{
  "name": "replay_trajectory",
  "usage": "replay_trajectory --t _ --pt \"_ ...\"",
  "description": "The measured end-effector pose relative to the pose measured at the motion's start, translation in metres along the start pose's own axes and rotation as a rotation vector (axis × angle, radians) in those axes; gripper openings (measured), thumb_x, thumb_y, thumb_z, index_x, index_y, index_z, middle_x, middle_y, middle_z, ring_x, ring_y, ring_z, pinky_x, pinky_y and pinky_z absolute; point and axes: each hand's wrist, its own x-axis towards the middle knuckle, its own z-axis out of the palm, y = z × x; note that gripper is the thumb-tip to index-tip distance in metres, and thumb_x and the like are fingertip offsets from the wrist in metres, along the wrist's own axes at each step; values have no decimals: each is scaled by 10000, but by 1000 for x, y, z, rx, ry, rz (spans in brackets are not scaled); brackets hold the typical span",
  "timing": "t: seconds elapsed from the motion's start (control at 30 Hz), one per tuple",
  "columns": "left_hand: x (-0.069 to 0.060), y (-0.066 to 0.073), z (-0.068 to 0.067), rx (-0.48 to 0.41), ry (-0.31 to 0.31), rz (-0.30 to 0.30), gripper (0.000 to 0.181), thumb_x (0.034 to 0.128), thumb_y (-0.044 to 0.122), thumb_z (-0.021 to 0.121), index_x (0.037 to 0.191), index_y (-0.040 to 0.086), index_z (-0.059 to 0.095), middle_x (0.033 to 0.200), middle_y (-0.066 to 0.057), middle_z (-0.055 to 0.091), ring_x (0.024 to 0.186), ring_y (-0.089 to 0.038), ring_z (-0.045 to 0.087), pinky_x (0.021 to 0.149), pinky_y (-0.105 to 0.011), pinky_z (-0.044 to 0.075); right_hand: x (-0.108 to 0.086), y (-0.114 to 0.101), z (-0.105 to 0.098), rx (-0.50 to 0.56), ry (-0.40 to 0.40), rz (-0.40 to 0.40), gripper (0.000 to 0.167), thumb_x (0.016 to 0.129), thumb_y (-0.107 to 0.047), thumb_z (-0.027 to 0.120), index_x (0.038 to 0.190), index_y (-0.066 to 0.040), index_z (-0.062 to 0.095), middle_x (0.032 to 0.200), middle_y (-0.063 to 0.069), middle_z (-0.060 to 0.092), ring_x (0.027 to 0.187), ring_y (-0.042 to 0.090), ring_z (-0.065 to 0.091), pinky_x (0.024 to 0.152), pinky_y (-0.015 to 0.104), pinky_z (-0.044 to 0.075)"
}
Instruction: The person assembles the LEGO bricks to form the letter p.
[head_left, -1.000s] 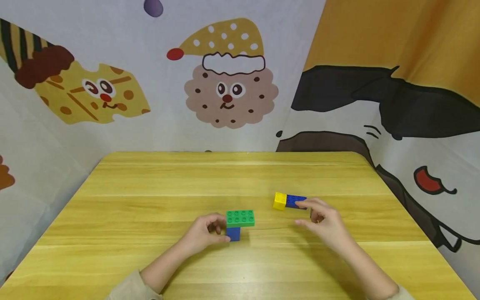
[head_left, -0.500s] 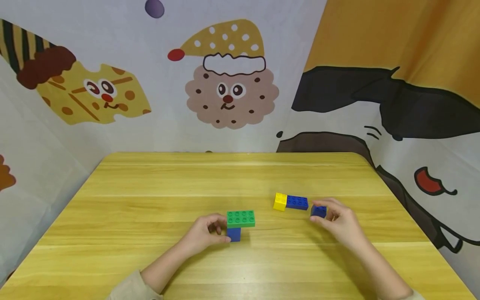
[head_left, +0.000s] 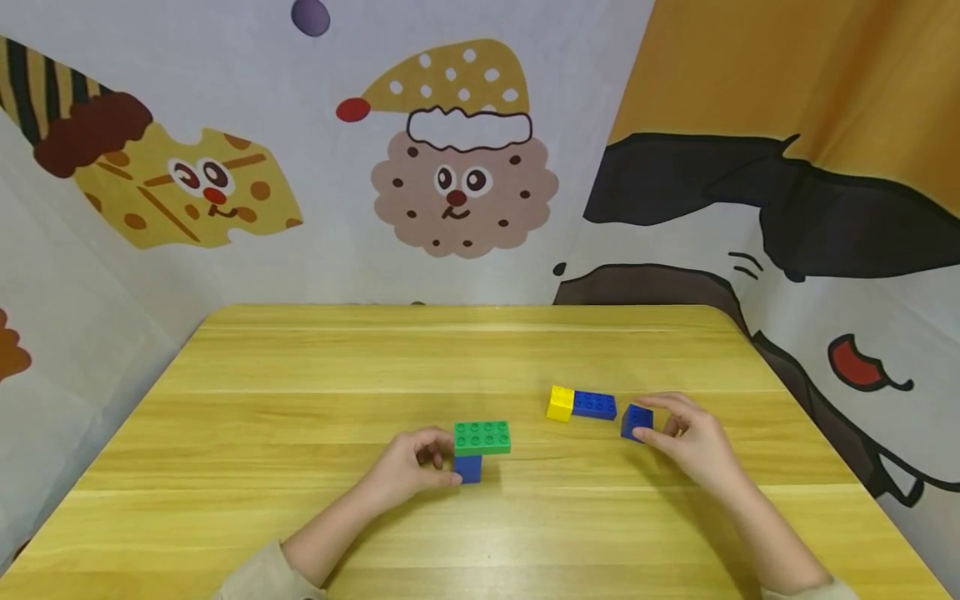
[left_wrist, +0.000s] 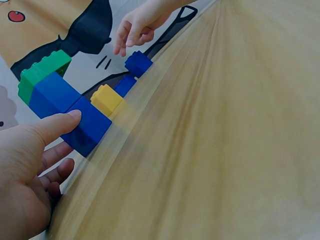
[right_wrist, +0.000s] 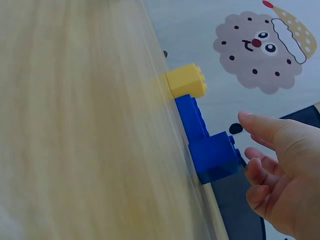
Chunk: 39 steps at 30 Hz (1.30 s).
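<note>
In the head view my left hand [head_left: 412, 468] holds a small stack of toy building bricks, its thumb on the lower blue brick [left_wrist: 89, 126]. The left wrist view shows a second blue brick [left_wrist: 54, 94] above that one, and a longer green brick [head_left: 482, 437] caps the stack, overhanging to the right. My right hand [head_left: 693, 437] is beside a separate blue brick [head_left: 637, 422] standing on the table. In the right wrist view its thumb and loosely bent fingers are apart from that brick, with nothing between them.
A yellow brick [head_left: 560, 402] and a flat long blue brick [head_left: 595, 405] lie end to end on the wooden table [head_left: 360, 367], left of the separate blue brick. Behind the table hangs a cartoon-printed curtain [head_left: 315, 267].
My right hand moved right, uncovering the long blue brick. Half a second ago its fingers were around the separate blue brick; now they have let go. My left hand stays on the stack.
</note>
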Motion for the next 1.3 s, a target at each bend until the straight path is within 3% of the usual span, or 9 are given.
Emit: replay_trajectory --t 0.5,0.77,1.0,1.3 --pt "0 -1 1 -15 2 6 389 727 161 839 1079 103 685 879 -46 613 770 -204 511 640 -234 421 -2 17 2 23 -53 70 419 815 -151 775 1198 -45 643 1162 125 592 565 121 478 425 258 396" --pt "0 -1 1 -6 0 3 394 724 158 839 1080 99 682 880 -49 613 771 -206 509 640 -234 420 -3 26 6 38 -59 107 414 814 -145 776 1199 -67 645 1045 94 602 542 130 491 441 271 416" --pt "0 -3 1 -2 6 12 386 721 166 843 1068 105 687 869 -41 613 764 -203 513 635 -234 419 -4 29 7 38 -63 121 400 835 -156 758 1208 -74 640 834 66 550 558 136 478 459 266 408" --pt "0 -4 1 1 7 23 382 718 167 846 1062 105 690 842 -55 601 744 -194 510 620 -227 411 -5 28 8 37 -51 113 386 836 -158 756 1198 -77 647 821 55 549 572 132 475 484 261 412"
